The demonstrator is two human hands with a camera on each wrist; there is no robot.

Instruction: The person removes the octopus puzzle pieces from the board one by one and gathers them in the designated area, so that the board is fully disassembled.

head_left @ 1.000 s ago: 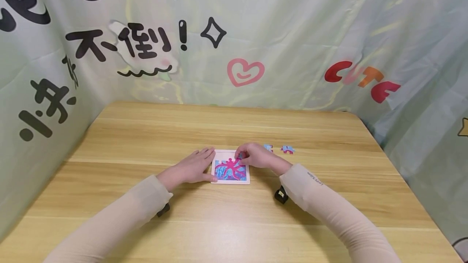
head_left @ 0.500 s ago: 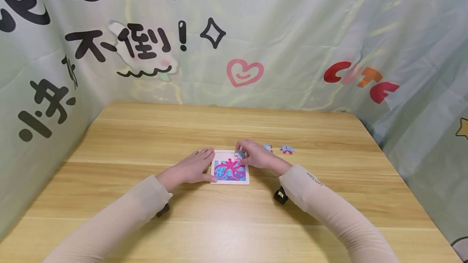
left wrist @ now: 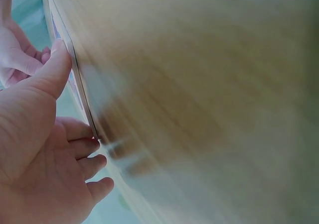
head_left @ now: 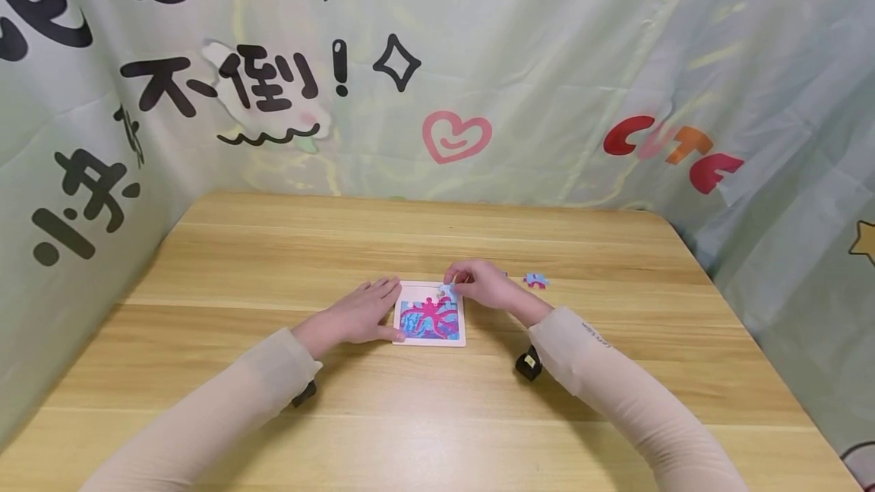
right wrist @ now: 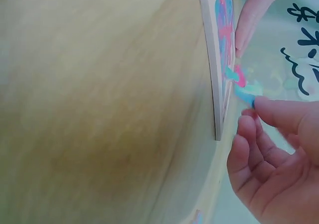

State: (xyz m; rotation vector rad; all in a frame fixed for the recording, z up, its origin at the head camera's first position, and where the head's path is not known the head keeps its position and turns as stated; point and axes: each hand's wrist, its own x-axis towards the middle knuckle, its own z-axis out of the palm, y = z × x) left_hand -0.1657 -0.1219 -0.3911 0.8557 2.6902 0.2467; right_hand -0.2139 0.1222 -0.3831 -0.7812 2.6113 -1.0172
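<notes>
A jigsaw puzzle tray (head_left: 463, 325) with a pale border lies mid-table, its lower part filled with a pink octopus picture on blue. Over its upper right corner, my right hand (head_left: 484, 285) pinches a light blue and pink puzzle piece (head_left: 447, 292) between thumb and fingers. In the right wrist view that puzzle piece (right wrist: 243, 95) is tilted and held by one edge. My left hand (head_left: 365, 312) rests at the tray's left side, fingers extended, thumb on the lower left corner. The left wrist view shows the thumb (left wrist: 57, 67) on the tray's edge.
A loose blue and pink puzzle piece (head_left: 536, 280) lies on the wooden table (head_left: 437, 416) right of the tray. Another piece (head_left: 504, 274) is mostly hidden behind my right hand. A printed curtain (head_left: 547, 82) stands around the table's back and sides.
My right hand has shifted slightly right, and more of the pinched piece shows at the tray's upper right corner. One loose piece is now mostly covered. My left hand stays put.
</notes>
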